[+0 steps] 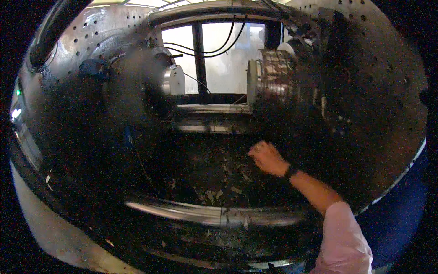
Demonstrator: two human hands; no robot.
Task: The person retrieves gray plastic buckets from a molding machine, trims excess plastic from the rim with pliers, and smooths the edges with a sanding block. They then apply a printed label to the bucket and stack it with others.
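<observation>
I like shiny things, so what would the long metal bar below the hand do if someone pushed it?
The long metal bar would probably not bend: it looks thick. Its glossy surface might feel slippery. It's likely heavy too, since it looks like metal.

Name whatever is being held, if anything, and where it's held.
Cannot be told for certain: the right grip is curled and blurred, and no held thing shows in it. The left grip is out of view.
</observation>
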